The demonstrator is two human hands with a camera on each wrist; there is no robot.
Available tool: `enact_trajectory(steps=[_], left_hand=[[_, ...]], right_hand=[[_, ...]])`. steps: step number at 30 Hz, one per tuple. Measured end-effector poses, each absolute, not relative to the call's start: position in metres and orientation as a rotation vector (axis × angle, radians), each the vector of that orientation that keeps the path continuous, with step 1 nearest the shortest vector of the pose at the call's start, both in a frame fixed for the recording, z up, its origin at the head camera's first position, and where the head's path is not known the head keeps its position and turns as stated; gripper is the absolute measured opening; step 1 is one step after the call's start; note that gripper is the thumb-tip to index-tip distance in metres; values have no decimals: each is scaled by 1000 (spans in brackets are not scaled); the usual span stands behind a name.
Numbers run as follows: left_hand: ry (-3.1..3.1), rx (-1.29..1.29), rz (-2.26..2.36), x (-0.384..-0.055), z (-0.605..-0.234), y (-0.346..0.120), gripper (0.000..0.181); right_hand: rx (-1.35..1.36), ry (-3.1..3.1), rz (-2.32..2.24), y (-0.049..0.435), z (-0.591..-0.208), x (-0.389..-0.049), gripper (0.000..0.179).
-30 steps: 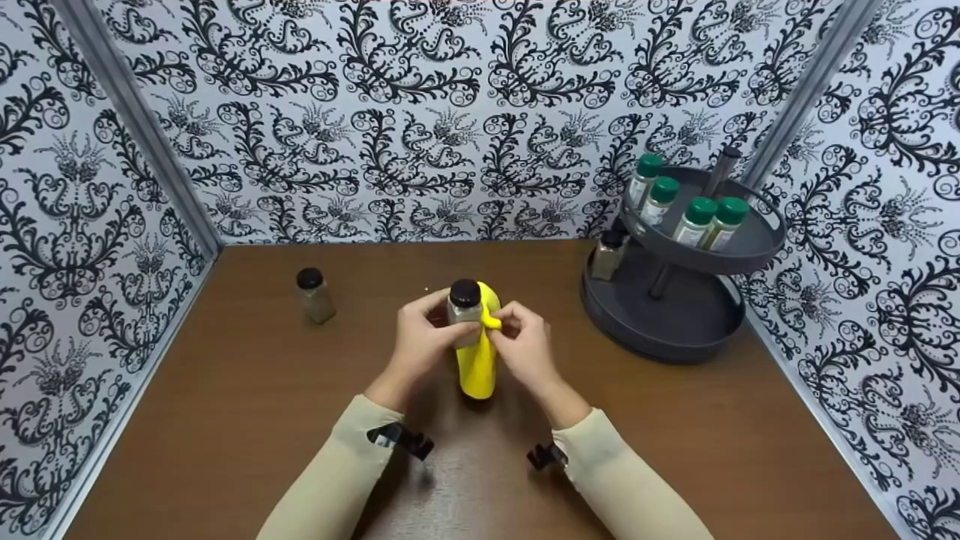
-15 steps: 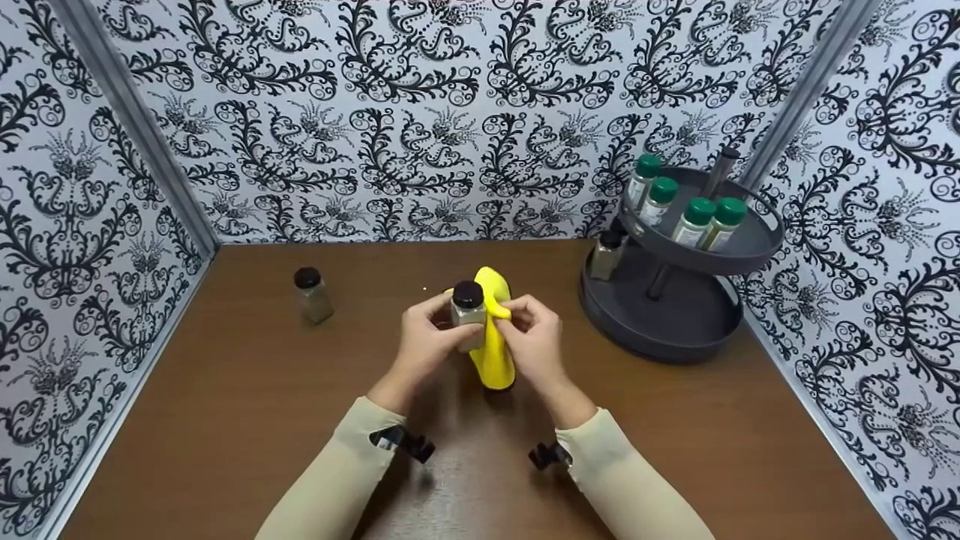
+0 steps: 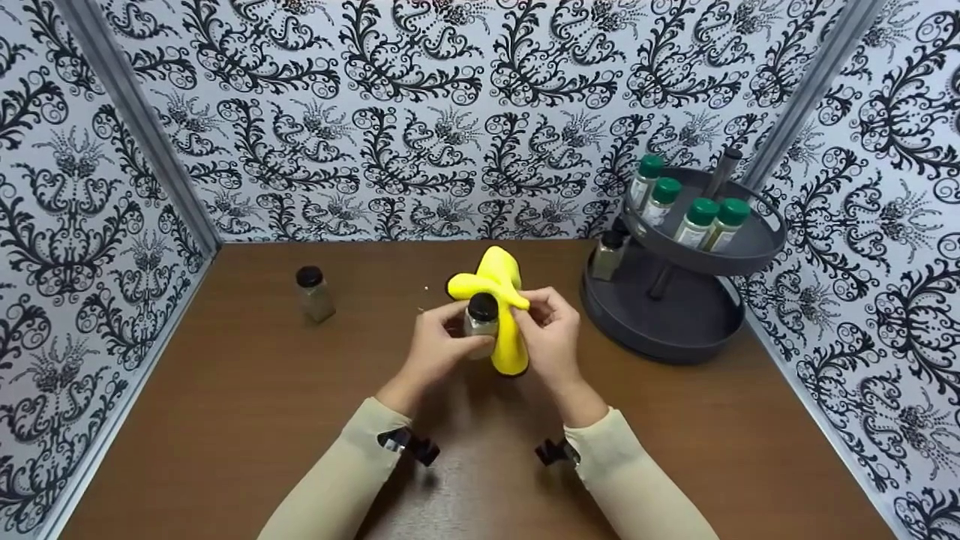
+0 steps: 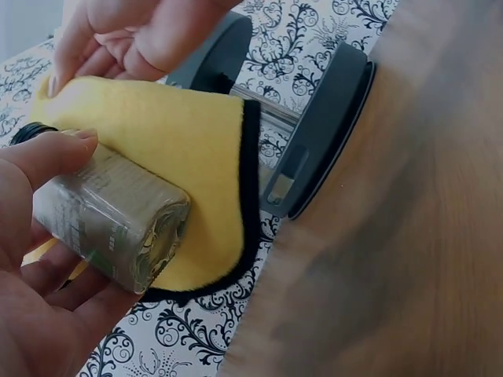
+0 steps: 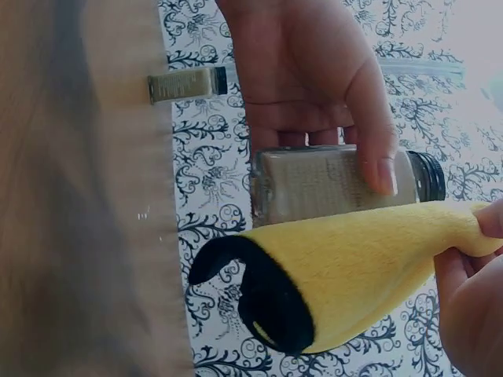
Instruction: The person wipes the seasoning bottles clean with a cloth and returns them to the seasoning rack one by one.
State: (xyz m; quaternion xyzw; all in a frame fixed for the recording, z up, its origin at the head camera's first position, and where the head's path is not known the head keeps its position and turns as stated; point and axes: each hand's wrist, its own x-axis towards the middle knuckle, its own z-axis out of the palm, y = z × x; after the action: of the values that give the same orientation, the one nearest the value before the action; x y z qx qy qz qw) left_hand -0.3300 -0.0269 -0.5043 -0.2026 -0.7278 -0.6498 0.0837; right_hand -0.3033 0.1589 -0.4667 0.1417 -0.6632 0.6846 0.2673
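Note:
My left hand [image 3: 441,343] grips a clear glass spice jar [image 3: 481,328] with a black lid, held upright above the table. In the left wrist view the jar [image 4: 118,212] has a squarish body and pale contents, with the thumb across it. My right hand [image 3: 556,330] pinches a yellow cloth [image 3: 512,349] with black edging. Bunched at the pinch, the cloth hangs beside and behind the jar. In the right wrist view the cloth [image 5: 354,259] lies along the jar's side, covering part of it.
Another black-lidded jar [image 3: 315,298] stands on the brown table [image 3: 247,420] to the left. At the right is a dark two-tier round rack [image 3: 675,352], with several green-capped jars [image 3: 699,222] above and a black-capped jar [image 3: 607,259] below. Patterned walls enclose the table.
Both hands have shifted right with the jar and the cloth. The cloth has risen and spread, and a yellow fold now shows left of and behind the jar's lid.

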Motion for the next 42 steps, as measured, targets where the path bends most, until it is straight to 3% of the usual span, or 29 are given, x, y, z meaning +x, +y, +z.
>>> enact_trajectory(steps=[42], left_hand=[[-2004, -573, -2056, -324, -480, -42, 43]], right_hand=[[297, -2305, 1664, 144, -496, -313, 9]])
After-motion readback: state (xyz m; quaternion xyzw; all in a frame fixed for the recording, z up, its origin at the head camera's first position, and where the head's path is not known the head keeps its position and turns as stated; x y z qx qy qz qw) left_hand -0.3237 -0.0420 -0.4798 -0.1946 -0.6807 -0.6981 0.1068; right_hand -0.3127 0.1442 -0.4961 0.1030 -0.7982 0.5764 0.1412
